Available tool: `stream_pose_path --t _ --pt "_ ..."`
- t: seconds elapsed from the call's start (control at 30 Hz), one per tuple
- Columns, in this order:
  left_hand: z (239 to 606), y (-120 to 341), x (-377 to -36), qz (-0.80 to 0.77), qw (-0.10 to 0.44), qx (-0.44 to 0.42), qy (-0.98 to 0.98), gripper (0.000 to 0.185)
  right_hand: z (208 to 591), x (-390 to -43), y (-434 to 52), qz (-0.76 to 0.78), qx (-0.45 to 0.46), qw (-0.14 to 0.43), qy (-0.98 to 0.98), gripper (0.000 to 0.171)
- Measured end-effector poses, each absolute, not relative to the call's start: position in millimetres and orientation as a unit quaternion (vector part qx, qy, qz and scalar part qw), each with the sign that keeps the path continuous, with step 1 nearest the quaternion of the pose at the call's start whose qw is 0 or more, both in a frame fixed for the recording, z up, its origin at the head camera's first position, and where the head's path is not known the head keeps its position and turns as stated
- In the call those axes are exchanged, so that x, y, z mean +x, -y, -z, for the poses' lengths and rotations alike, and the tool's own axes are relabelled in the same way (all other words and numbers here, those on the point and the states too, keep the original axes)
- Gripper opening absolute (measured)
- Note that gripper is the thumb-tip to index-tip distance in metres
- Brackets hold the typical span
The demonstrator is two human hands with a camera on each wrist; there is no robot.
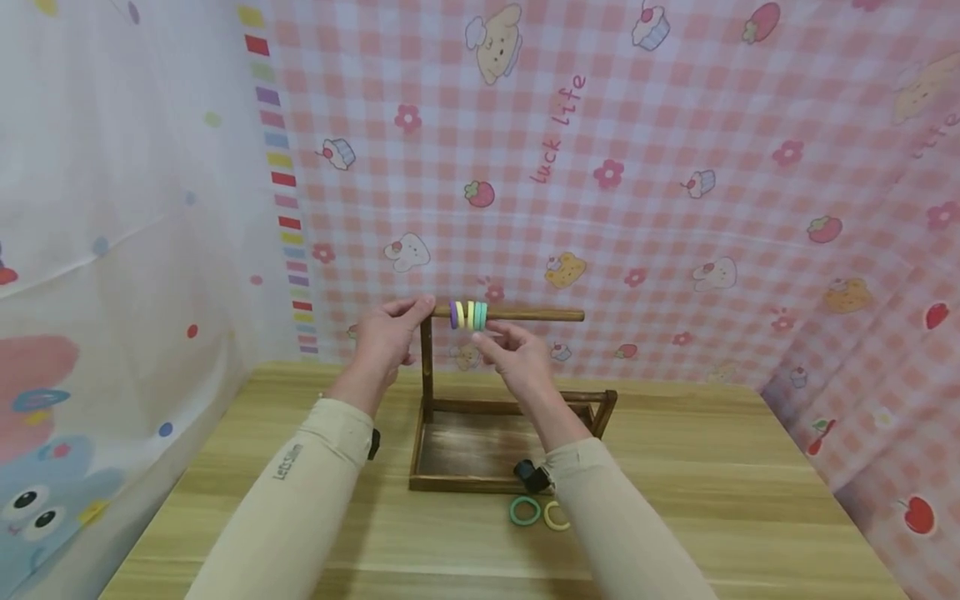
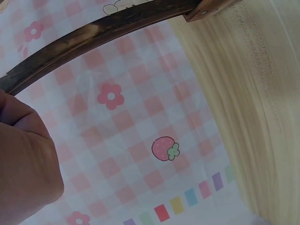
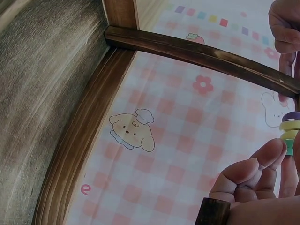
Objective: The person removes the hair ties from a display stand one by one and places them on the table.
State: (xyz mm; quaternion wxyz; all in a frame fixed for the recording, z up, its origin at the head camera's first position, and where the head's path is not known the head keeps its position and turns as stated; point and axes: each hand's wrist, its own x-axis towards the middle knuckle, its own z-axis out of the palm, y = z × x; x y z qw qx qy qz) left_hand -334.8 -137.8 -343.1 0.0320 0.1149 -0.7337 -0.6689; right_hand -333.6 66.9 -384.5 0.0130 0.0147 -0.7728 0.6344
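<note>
Beige sleeves (image 1: 292,508) are seen nearest; the rod (image 1: 536,316) is gripped at its left end by the left hand (image 1: 385,337); whether rings (image 1: 470,316) are pinched by the half-curled right hand (image 1: 522,360) is unclear.

My head view looks forward and down, fitting in the brown wooden stand (image 1: 465,483). Both my wrist views are closer, tipped sideways, facing the pink-and-white checked cloth (image 2: 136,126). My head and right wrist views share the purple, yellow and green rings (image 1: 471,315).
</note>
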Motion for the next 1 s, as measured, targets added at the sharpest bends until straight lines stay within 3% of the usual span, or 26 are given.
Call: stream_pose_path --t 1.0 --pt "344.4 138.6 -334.2 0.663 0.026 0.117 0.739 0.050 388.5 -335.7 -66.0 -0.638 0.031 0.076 0.765 0.024"
